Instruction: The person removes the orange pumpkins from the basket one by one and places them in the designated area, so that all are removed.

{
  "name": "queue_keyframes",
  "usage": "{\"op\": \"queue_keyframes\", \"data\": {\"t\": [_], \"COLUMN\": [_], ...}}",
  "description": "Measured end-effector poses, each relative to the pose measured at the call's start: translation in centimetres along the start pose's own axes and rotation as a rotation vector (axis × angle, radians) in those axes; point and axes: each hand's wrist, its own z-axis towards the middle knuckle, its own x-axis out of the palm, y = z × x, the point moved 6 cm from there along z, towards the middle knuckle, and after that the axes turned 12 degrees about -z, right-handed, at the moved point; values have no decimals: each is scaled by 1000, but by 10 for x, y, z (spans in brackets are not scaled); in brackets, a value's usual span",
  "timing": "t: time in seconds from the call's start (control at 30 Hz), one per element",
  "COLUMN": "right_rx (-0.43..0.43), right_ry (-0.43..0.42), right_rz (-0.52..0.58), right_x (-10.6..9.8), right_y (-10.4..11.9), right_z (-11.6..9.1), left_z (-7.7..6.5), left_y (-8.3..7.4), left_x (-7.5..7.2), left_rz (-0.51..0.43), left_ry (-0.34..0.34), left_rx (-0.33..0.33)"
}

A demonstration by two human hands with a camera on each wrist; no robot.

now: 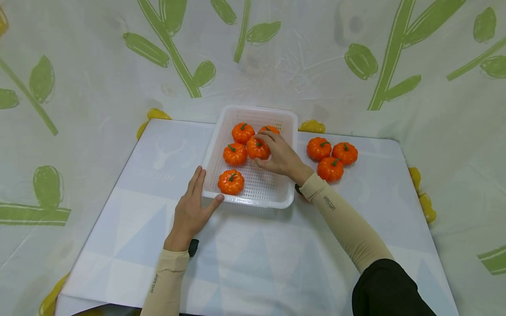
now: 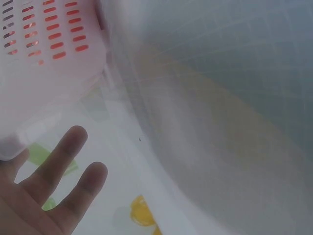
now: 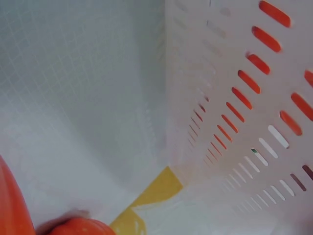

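A white perforated plastic basket (image 1: 272, 202) stands near the table's far edge. In it, my right hand (image 1: 280, 156) reaches over the right rim and grips a small orange pumpkin (image 1: 256, 149). Around that one lie more small pumpkins: one at the back left (image 1: 241, 134), one to the left (image 1: 234, 156), one near the front (image 1: 231, 183) and one behind, partly hidden by the fingers (image 1: 270, 129). My left hand (image 1: 190, 215) rests at the front left corner with fingers straight and thumb at the rim. The left wrist view shows spread fingers (image 2: 80, 183) beside the basket wall.
Three small pumpkins (image 1: 330, 169) sit close together on the table right of the basket. A pale patterned cloth (image 1: 253, 259) covers the table. Behind it hangs a sheet with green leaf prints (image 1: 308, 61). Yellow shapes (image 1: 312, 126) show along the table's edges.
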Motion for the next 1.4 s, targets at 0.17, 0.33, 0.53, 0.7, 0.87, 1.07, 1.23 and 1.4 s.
{"op": "queue_keyframes", "data": {"t": [0.17, 0.33, 0.53, 0.7, 0.87, 1.07, 1.23, 1.4], "right_rx": [-20, -16, -28, -39, -5, 28, 47, 69], "right_ry": [-72, -93, -117, -136, -136, -160, -189, -216], "right_rz": [2, 7, 21, 47, 66, 64, 71, 81], "right_x": [-6, -12, -19, -26, -33, -42, -52, -66], "right_y": [1, 5, 11, 16, 14, 9, 7, 6], "right_z": [-1, -2, -7, -14, -21, -29, -38, -49], "left_z": [0, 0, 1, 1, 1, 1, 1, 0], "left_y": [0, -1, -2, -2, -1, -1, -1, 0], "left_x": [1, 0, -1, -1, 0, 0, 0, 0], "left_rz": [-2, -2, -2, -3, -6, -10, -10, -8], "left_ry": [11, 16, 15, 16, 20, 18, 14, 9], "left_rx": [-13, -21, -24, -26, -32, -27, -21, -15]}}
